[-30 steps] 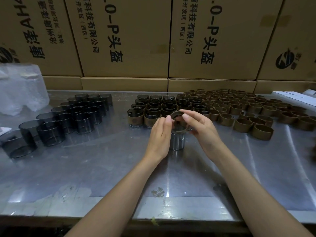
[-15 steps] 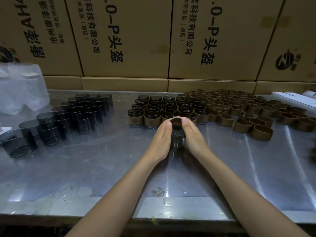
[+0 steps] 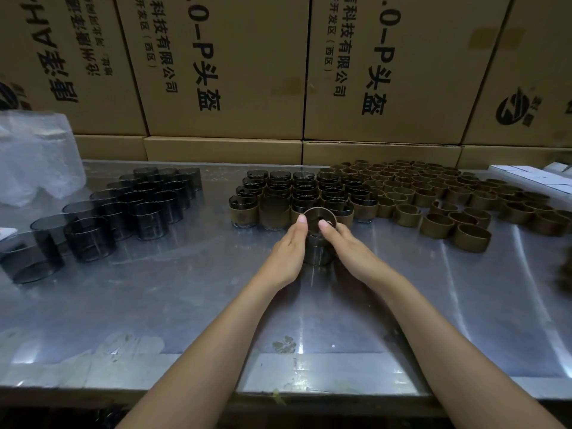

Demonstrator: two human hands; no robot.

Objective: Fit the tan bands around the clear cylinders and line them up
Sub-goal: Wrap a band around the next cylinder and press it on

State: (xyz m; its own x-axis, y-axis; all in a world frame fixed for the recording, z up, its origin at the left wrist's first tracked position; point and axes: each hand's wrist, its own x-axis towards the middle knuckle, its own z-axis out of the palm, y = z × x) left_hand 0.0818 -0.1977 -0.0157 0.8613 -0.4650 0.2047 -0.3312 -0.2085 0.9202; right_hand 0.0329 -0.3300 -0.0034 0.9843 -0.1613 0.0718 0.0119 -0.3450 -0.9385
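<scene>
Both hands hold one clear cylinder standing on the metal table: the left hand and right hand clasp its sides, thumbs on the tan band at its rim. Behind stand banded cylinders in about five rows, too crowded to count. Bare cylinders left, loose bands right.

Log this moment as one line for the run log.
hands: left and right gripping cylinder | band at its top | stage: fitting
</scene>
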